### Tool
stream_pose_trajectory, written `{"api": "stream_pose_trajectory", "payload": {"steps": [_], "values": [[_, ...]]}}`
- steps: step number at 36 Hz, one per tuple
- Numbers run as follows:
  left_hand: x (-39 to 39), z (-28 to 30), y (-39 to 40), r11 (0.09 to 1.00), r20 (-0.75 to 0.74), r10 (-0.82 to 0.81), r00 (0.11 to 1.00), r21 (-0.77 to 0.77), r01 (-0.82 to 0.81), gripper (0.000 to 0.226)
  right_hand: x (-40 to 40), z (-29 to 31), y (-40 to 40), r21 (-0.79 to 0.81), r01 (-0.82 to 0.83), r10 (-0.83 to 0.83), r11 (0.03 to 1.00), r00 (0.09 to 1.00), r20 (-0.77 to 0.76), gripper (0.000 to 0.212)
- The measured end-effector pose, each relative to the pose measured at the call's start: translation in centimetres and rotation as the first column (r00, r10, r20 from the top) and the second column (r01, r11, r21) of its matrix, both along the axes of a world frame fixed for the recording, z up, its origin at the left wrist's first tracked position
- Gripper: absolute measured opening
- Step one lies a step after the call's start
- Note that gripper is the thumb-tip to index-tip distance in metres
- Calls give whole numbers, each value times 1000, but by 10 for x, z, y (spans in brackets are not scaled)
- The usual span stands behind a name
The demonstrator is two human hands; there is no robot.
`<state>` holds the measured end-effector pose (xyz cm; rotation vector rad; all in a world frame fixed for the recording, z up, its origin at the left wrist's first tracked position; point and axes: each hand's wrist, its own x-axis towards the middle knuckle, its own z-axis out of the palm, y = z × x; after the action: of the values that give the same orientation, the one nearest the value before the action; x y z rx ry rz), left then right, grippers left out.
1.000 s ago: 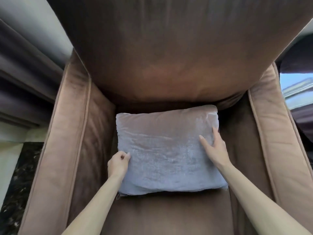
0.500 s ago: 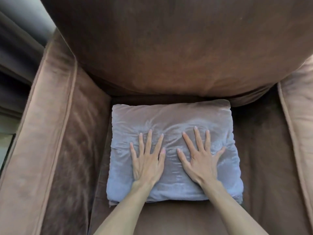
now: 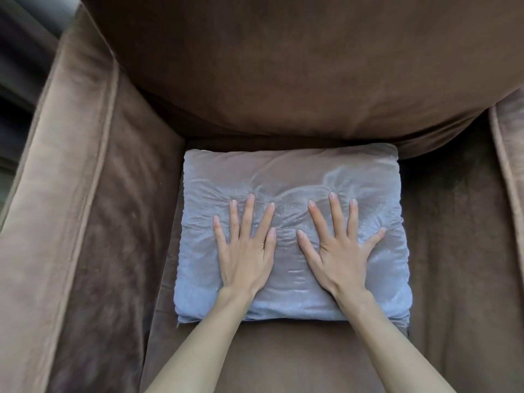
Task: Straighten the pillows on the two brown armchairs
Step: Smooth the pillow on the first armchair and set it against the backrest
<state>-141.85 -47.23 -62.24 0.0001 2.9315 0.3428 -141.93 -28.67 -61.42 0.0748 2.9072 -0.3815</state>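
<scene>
Head view shows the grey pillow (image 3: 292,177) lying flat on the armchair's seat (image 3: 283,358), its far edge near the backrest (image 3: 283,66). Left hand (image 3: 245,253) and right hand (image 3: 338,251) press down with spread, ungripping palms, probably smoothing wrinkles.

Both bare forearms enter from 6 o'clock and reach toward 12 o'clock. The left hand (image 3: 246,252) lies flat, palm down, its fingers spread and pointing to 12 o'clock. The right hand (image 3: 338,251) lies flat in the same way, at 3 o'clock of the left one, the two thumbs near but apart.
</scene>
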Motion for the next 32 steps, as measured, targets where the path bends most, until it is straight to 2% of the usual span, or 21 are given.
{"api": "stream_pose_trajectory", "payload": {"steps": [4, 7, 11, 15, 20, 25, 27, 29, 31, 32], "values": [[37, 31, -12, 998, -27, -6, 1000, 67, 8, 52, 30, 29, 8, -30, -19, 17, 999, 997, -70, 64], [78, 36, -13, 999, 15, -11, 1000, 46, 10, 53, 62, 36, 6, -2, -60, 60, 998, 993, -99, 66], [106, 14, -16, 1000, 151, -21, 988, -13, 24, 53, 94, 16, 0, 75, -161, 161, 984, 987, 5, 67], [87, -13, -17, 998, 239, -29, 971, -38, 39, 53, 79, -13, 5, 91, -143, 134, 985, 986, 103, 64], [62, -28, -15, 995, 261, -42, 964, -74, 63, 50, 57, -32, -2, 78, -99, 89, 992, 989, 119, 61], [78, 1, -23, 995, 133, -92, 987, -19, 95, 52, 70, -7, 12, 11, -126, 125, 992, 990, 66, 60], [82, 11, -42, 996, 74, -84, 994, -19, 85, 52, 74, 5, 31, -30, -87, 88, 996, 996, -1, 58], [86, 15, -68, 999, 70, -10, 998, -34, 12, 52, 81, 10, 56, -55, 11, -10, 998, 1000, 13, 57], [94, 8, -90, 997, 134, 57, 989, -67, -48, 53, 92, 7, 76, -49, 94, -88, 994, 990, 109, 56], [99, 3, -96, 996, 217, 70, 974, -76, -54, 54, 98, 1, 81, -44, 108, -100, 993, 983, 153, 56]]}}
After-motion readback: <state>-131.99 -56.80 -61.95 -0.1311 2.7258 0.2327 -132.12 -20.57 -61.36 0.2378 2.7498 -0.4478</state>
